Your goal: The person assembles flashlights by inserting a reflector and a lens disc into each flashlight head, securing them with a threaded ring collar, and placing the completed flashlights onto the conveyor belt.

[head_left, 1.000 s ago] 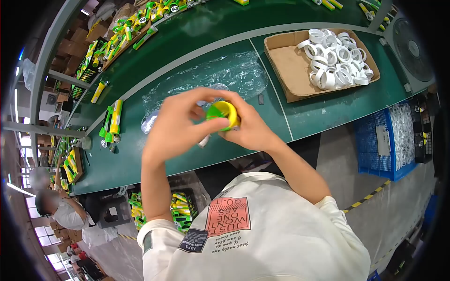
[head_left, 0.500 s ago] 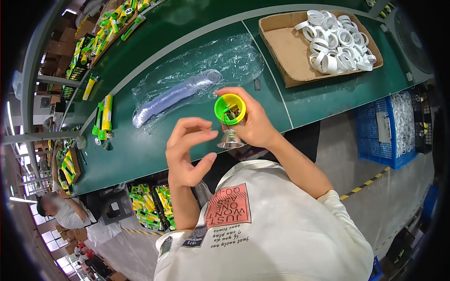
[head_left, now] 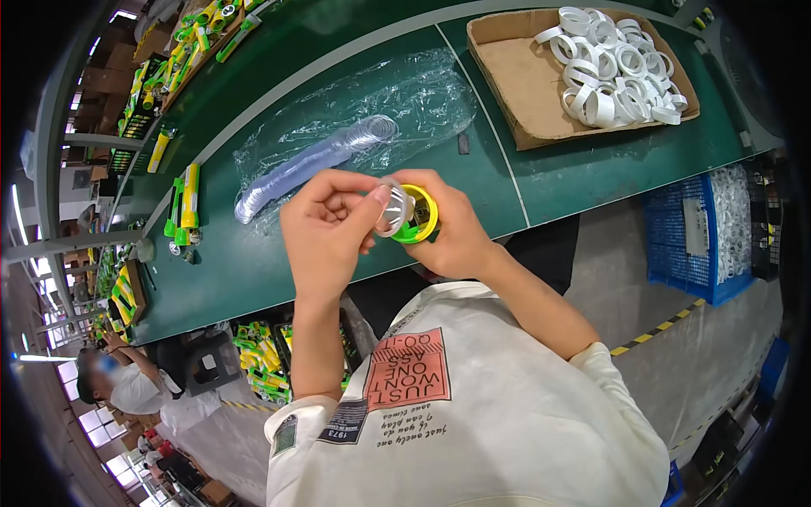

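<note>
My left hand (head_left: 325,232) pinches a shiny, clear-rimmed reflector cup (head_left: 392,213) between thumb and fingers. Its side is turned toward the open end of a yellow and green flashlight body (head_left: 433,216), which my right hand (head_left: 463,230) grips from the right. The cup overlaps the body's mouth in view; whether the two touch I cannot tell. Some inner parts show inside the mouth, though the cup and fingers hide most of them. Beyond my hands, a long stack of clear plastic discs (head_left: 317,165) lies on a crumpled clear plastic bag (head_left: 422,93).
A cardboard tray (head_left: 515,106) of white rings (head_left: 604,72) stands at the back right of the green table (head_left: 557,182). Yellow-green flashlights (head_left: 186,207) lie at the left. A blue crate (head_left: 676,237) is right of the table. Another person (head_left: 135,384) sits at far left.
My left hand has gone from open fingers to pinching the reflector cup. It has lifted the cup from hanging below the flashlight body to beside its mouth.
</note>
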Motion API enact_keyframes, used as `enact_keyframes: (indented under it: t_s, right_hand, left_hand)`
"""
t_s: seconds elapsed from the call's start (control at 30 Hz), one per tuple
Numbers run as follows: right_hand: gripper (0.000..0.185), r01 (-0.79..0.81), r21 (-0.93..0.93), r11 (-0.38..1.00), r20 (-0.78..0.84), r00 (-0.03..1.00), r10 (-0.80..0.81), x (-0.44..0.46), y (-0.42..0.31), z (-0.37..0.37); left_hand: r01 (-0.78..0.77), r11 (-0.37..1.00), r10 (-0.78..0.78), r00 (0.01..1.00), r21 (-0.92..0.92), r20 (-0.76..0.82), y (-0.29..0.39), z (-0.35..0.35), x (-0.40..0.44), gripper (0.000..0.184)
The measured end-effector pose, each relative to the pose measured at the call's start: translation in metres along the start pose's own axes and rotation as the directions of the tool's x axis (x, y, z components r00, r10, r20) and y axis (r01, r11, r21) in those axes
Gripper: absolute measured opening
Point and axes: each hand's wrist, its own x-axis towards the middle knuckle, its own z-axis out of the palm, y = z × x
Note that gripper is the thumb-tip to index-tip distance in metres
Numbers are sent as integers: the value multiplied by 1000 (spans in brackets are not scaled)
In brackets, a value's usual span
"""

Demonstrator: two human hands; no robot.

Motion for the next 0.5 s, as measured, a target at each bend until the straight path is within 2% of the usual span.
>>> enact_keyframes:
  t_s: [0.07,0.17,0.37,0.43,0.5]
  right_hand:
    - [67,4,-7,1000,-8,1000,-4,-2,2,0]
    - [67,3,-27,1000,-3,1000,-3,-3,1,-2]
    - [67,22,-20,1000,-5,1000,-22,-4,0,1]
    - [66,-16,23,1000,-11,1000,16,-3,-2,-1]
    - [70,46,-32,998,1,999,-46,-3,2,0]
  left_hand:
    - [61,992,-64,998,114,23,1,0,8,11]
    - [29,989,-40,997,145,71,-3,1,12,11]
    - [-122,911,99,992,394,77,-8,5,6,12]
    - [-127,904,97,991,408,93,-7,6,7,13]
    - [-146,894,109,988,422,112,-8,5,9,14]
